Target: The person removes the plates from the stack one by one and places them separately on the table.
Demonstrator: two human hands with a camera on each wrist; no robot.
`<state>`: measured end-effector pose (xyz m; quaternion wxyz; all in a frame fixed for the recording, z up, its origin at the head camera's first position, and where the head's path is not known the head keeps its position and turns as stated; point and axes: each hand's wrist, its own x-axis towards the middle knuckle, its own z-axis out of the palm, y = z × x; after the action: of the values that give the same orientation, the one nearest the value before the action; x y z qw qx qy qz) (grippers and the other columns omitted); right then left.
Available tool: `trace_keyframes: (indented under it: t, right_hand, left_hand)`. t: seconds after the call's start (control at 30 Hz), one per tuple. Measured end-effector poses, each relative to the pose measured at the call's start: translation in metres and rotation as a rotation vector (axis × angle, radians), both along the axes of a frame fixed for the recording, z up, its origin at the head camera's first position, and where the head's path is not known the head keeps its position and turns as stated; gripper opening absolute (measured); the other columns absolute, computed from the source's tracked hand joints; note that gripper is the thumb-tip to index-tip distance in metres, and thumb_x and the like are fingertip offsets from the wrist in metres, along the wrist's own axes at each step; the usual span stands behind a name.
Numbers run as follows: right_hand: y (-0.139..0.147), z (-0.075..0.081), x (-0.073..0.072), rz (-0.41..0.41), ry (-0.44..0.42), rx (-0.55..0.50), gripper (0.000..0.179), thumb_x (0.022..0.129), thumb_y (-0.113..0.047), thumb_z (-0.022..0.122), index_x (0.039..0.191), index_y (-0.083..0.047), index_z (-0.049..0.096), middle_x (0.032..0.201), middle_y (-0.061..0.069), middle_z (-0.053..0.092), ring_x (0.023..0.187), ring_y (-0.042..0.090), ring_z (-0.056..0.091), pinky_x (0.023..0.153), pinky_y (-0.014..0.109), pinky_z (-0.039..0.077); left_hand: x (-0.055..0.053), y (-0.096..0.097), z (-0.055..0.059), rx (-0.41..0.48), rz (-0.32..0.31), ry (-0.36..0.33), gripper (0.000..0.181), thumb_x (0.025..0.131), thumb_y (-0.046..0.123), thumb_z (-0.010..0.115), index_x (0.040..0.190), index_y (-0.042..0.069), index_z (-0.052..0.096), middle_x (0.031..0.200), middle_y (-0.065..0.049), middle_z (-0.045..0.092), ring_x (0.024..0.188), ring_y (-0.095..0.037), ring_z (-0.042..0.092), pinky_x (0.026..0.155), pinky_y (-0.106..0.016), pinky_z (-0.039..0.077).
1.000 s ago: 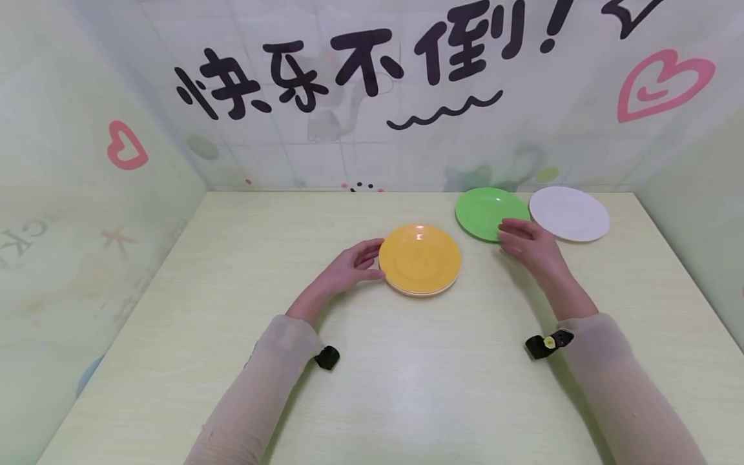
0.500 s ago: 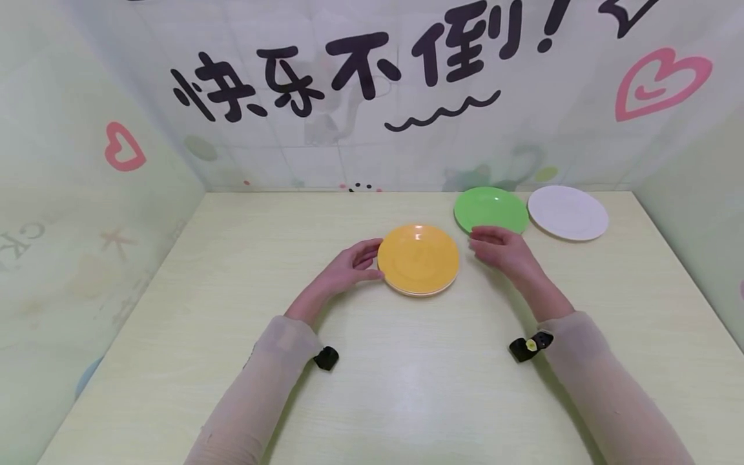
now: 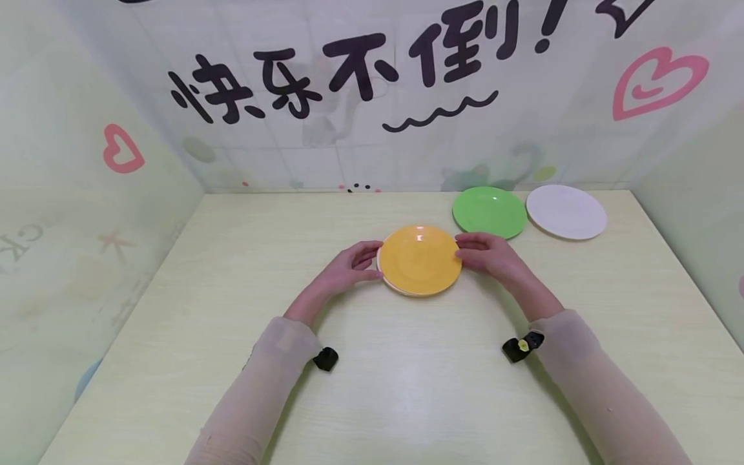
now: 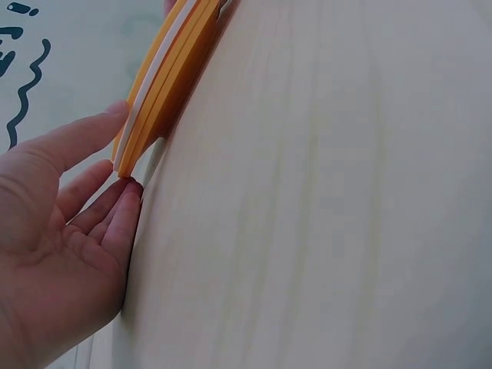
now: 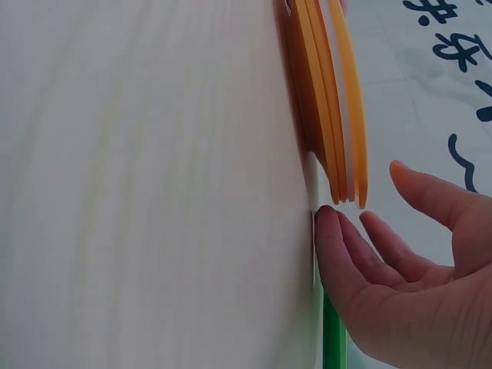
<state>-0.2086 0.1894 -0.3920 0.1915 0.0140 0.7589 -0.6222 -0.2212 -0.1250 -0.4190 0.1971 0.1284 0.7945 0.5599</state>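
Note:
A stack of small round plates [image 3: 420,261] lies on the table, with an orange one on top. From the side, the left wrist view shows a white rim [image 4: 146,96] between orange ones. My left hand [image 3: 347,266] holds the stack's left edge, thumb against the upper rim and curved fingertips at the lower edge. My right hand [image 3: 491,257] is at the right edge, its thumb and fingers spread around the rim. In the right wrist view, a small gap shows between its fingertips [image 5: 326,219] and the orange plates [image 5: 338,115].
A green plate [image 3: 489,210] lies behind my right hand, and a white plate [image 3: 566,212] sits beside it at the back right. The pale wooden table [image 3: 407,387] meets a printed back wall [image 3: 261,155] and side walls.
My right hand has moved left and slightly nearer, from the green plate to the stack's right edge. The top orange plate now sits slightly further right on the stack. My left hand stays put.

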Motion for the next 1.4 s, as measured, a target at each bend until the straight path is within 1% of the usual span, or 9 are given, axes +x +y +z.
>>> trace_keyframes:
  t: [0.17, 0.4, 0.63, 0.77, 0.9, 1.03, 1.3, 1.4]
  right_hand:
    - [-0.003, -0.001, -0.001, 0.020, 0.007, 0.056, 0.056, 0.096, -0.010, 0.064, 0.146, 0.003, 0.044, 0.149, 0.024, 0.048, 0.091, -0.008, 0.061, 0.084, 0.009, 0.054]
    - [-0.007, -0.001, -0.003, 0.028, 0.005, 0.083, 0.055, 0.095, -0.005, 0.063, 0.145, 0.005, 0.044, 0.148, 0.026, 0.049, 0.090, -0.005, 0.060, 0.083, 0.010, 0.056]
    - [-0.008, -0.003, -0.004, 0.032, 0.007, 0.144, 0.053, 0.096, -0.003, 0.062, 0.145, 0.007, 0.043, 0.144, 0.029, 0.049, 0.094, 0.003, 0.061, 0.084, 0.014, 0.058]
    - [-0.010, -0.003, -0.005, 0.020, -0.002, 0.169, 0.051, 0.096, -0.001, 0.061, 0.144, 0.006, 0.045, 0.136, 0.025, 0.052, 0.088, 0.003, 0.060, 0.081, 0.013, 0.058]
    - [-0.011, -0.003, -0.005, 0.008, -0.015, 0.165, 0.050, 0.095, 0.001, 0.060, 0.143, 0.006, 0.046, 0.122, 0.015, 0.054, 0.080, 0.002, 0.060, 0.078, 0.014, 0.059]
    - [-0.011, -0.002, -0.005, 0.000, -0.022, 0.162, 0.049, 0.095, 0.002, 0.060, 0.142, 0.006, 0.046, 0.115, 0.011, 0.054, 0.078, 0.002, 0.060, 0.076, 0.014, 0.059]
    - [-0.006, 0.002, -0.004, -0.002, -0.045, 0.136, 0.051, 0.096, -0.001, 0.059, 0.144, 0.005, 0.043, 0.114, 0.009, 0.054, 0.078, 0.002, 0.059, 0.074, 0.013, 0.058]
    - [-0.002, 0.004, -0.004, 0.005, -0.057, 0.124, 0.054, 0.097, -0.003, 0.058, 0.147, 0.004, 0.040, 0.125, 0.017, 0.056, 0.080, 0.001, 0.060, 0.075, 0.013, 0.057]
  left_hand:
    - [0.000, 0.000, -0.001, 0.015, -0.003, -0.002, 0.068, 0.089, 0.002, 0.072, 0.149, 0.003, 0.040, 0.155, -0.014, 0.044, 0.147, -0.025, 0.038, 0.124, -0.037, 0.033]
    - [0.000, 0.000, -0.003, 0.012, 0.001, 0.001, 0.069, 0.089, 0.002, 0.072, 0.150, 0.003, 0.040, 0.156, -0.013, 0.043, 0.148, -0.025, 0.038, 0.124, -0.036, 0.033]
    - [0.000, 0.000, -0.004, 0.003, 0.011, -0.005, 0.068, 0.089, 0.004, 0.072, 0.149, 0.005, 0.041, 0.155, -0.011, 0.045, 0.147, -0.023, 0.039, 0.123, -0.035, 0.034]
    - [0.001, 0.000, -0.003, 0.013, 0.002, 0.004, 0.068, 0.089, 0.002, 0.072, 0.149, 0.003, 0.040, 0.155, -0.013, 0.044, 0.148, -0.025, 0.038, 0.124, -0.036, 0.034]
    - [0.002, 0.000, -0.002, 0.025, -0.008, 0.012, 0.068, 0.089, 0.000, 0.071, 0.149, 0.001, 0.040, 0.156, -0.015, 0.043, 0.148, -0.027, 0.037, 0.124, -0.038, 0.033]
    - [0.002, 0.000, -0.002, 0.023, -0.011, 0.012, 0.068, 0.089, 0.000, 0.071, 0.149, 0.001, 0.040, 0.156, -0.015, 0.042, 0.148, -0.027, 0.037, 0.124, -0.038, 0.033]
    - [0.002, -0.001, -0.003, 0.037, -0.011, 0.012, 0.067, 0.089, -0.001, 0.070, 0.149, 0.000, 0.039, 0.155, -0.017, 0.043, 0.148, -0.028, 0.038, 0.124, -0.037, 0.033]
    - [0.001, -0.001, -0.003, 0.042, -0.014, 0.014, 0.067, 0.089, -0.002, 0.070, 0.149, -0.001, 0.039, 0.155, -0.018, 0.042, 0.148, -0.029, 0.038, 0.124, -0.038, 0.033]
